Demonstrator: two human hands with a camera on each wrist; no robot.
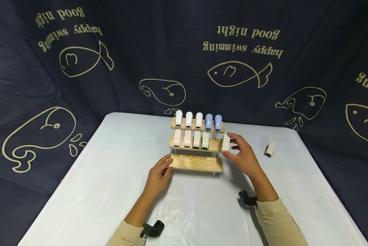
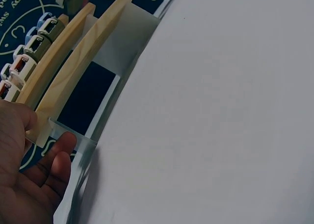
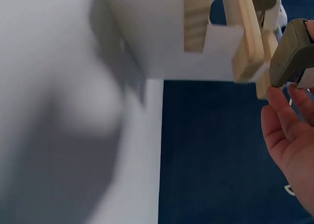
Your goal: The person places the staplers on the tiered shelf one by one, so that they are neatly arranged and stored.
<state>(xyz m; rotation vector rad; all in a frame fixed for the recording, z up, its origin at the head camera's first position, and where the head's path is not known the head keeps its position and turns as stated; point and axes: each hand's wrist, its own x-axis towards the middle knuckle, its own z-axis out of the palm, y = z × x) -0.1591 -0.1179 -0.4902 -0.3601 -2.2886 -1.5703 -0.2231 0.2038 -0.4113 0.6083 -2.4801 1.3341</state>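
Note:
A three-tier wooden display rack (image 1: pixel 196 163) with clear legs stands on the table. My right hand (image 1: pixel 245 158) pinches a cream mini stapler (image 1: pixel 225 142) between thumb and fingers, at the right end of the middle tier. In the right wrist view this stapler (image 3: pixel 289 52) shows its olive-grey base, close to the wood. At the left end of the lowest tier, my left hand (image 1: pixel 157 177) grips the rack's edge; in the left wrist view its fingers (image 2: pixel 61 150) lie by a clear leg. Pink staplers (image 1: pixel 177 138) and cream staplers (image 1: pixel 197 140) share the middle tier.
White staplers (image 1: pixel 188 119) and blue staplers (image 1: pixel 208 121) line the top tier. Another cream stapler (image 1: pixel 270 149) lies on the white-covered table (image 1: pixel 110 205), right of the rack. A dark printed curtain (image 1: pixel 184 51) hangs behind the table.

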